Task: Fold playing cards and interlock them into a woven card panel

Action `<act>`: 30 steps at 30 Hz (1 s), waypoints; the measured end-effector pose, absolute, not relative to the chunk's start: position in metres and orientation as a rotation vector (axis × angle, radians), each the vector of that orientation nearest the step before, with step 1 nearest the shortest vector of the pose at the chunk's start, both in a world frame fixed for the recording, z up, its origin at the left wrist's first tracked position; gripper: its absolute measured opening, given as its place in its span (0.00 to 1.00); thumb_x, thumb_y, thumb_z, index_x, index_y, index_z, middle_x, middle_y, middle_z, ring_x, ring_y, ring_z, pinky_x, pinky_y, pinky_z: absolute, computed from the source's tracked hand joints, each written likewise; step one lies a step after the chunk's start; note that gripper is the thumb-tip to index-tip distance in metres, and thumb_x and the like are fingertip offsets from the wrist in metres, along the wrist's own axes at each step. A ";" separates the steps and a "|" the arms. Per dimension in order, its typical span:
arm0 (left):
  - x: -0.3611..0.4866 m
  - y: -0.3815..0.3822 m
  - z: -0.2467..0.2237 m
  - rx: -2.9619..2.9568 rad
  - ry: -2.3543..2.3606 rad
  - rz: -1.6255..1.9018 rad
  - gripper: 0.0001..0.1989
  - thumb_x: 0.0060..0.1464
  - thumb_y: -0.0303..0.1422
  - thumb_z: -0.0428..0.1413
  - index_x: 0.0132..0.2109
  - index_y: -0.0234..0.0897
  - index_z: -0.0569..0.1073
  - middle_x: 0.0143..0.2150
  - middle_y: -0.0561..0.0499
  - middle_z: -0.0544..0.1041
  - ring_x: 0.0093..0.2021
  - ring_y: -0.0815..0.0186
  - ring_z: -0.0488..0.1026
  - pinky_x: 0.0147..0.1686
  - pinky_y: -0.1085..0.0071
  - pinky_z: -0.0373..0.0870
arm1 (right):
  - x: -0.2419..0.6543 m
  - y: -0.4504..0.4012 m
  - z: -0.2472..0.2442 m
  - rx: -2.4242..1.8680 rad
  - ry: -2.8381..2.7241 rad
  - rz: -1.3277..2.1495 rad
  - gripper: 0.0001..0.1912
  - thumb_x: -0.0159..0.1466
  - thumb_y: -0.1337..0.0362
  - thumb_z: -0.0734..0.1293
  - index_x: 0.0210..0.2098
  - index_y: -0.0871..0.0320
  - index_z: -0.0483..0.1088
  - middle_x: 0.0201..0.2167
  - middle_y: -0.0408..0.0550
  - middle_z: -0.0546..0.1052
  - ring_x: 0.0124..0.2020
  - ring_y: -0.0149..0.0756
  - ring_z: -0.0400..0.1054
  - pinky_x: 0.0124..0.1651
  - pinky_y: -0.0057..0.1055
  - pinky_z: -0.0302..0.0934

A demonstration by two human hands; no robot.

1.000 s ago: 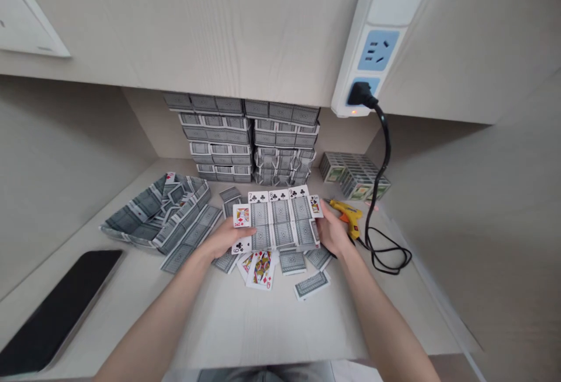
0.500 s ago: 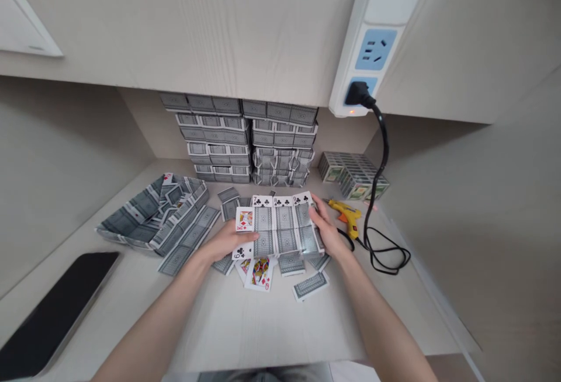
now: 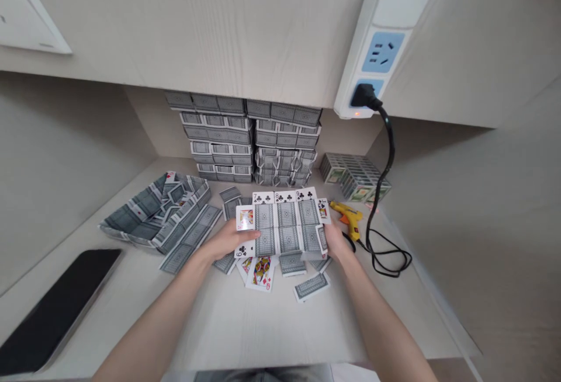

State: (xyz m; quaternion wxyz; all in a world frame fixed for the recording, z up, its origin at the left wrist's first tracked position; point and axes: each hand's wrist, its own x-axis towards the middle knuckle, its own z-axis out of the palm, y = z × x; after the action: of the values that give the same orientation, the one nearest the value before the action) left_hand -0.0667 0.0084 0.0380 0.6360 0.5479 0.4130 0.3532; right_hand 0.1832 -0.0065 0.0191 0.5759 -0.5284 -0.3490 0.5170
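Note:
Between my hands is a panel of playing cards [image 3: 287,224], its grey patterned backs facing up and club cards jutting out along the far edge. My left hand [image 3: 228,238] is closed on its left side, the thumb lying on top beside a king card. At the right edge my right hand [image 3: 333,238] grips the panel, its fingers mostly hidden beneath. A flap stands partly up at the lower right corner. Under and in front of the panel lie loose cards, among them a face-up queen of diamonds [image 3: 262,274] and a face-down folded card [image 3: 311,286].
A card-built tray [image 3: 127,227] holding folded cards sits left, near a black phone [image 3: 56,312]. Stacked card boxes [image 3: 219,131] stand behind. At right are a yellow glue gun [image 3: 348,218], its black cord [image 3: 388,160], a power strip [image 3: 372,49] and wrapped card packs [image 3: 359,177].
My right hand has slid from the panel's upper right corner down toward its lower right edge, uncovering a face card there. My left hand keeps its hold.

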 end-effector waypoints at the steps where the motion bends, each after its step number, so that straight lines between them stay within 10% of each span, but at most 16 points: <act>1: -0.066 0.008 0.038 1.249 0.935 0.806 0.30 0.34 0.37 0.64 0.47 0.32 0.70 0.46 0.42 0.75 0.50 0.51 0.68 0.49 0.56 0.63 | 0.183 -0.007 0.020 -1.280 -0.749 1.234 0.18 0.53 0.48 0.63 0.30 0.56 0.72 0.22 0.49 0.76 0.31 0.44 0.71 0.30 0.36 0.65; 14: -0.068 0.007 0.036 1.231 0.913 0.759 0.27 0.34 0.36 0.64 0.46 0.34 0.71 0.45 0.44 0.76 0.49 0.52 0.69 0.48 0.58 0.65 | 0.189 -0.014 0.021 -1.010 -0.891 1.518 0.22 0.46 0.44 0.67 0.31 0.55 0.70 0.20 0.44 0.74 0.25 0.37 0.70 0.25 0.30 0.62; 22: -0.068 0.008 0.034 1.273 0.965 0.751 0.27 0.34 0.38 0.64 0.45 0.33 0.72 0.41 0.45 0.77 0.48 0.52 0.70 0.47 0.57 0.66 | 0.184 -0.015 0.030 -1.070 -1.070 1.493 0.17 0.50 0.50 0.67 0.25 0.58 0.67 0.10 0.33 0.59 0.09 0.20 0.43 0.10 0.20 0.35; 30: -0.070 0.010 0.035 1.244 0.960 0.750 0.29 0.33 0.39 0.64 0.45 0.32 0.71 0.43 0.44 0.77 0.47 0.51 0.70 0.45 0.58 0.66 | 0.188 -0.007 0.022 -1.182 -1.073 1.190 0.16 0.55 0.51 0.63 0.26 0.57 0.71 0.21 0.42 0.73 0.26 0.34 0.66 0.31 0.29 0.60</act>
State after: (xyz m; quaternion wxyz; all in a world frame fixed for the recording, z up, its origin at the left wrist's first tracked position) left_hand -0.0696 0.0095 0.0347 0.6444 0.5465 0.4215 0.3294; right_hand 0.1877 -0.0069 0.0224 0.5439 -0.4981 -0.4523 0.5014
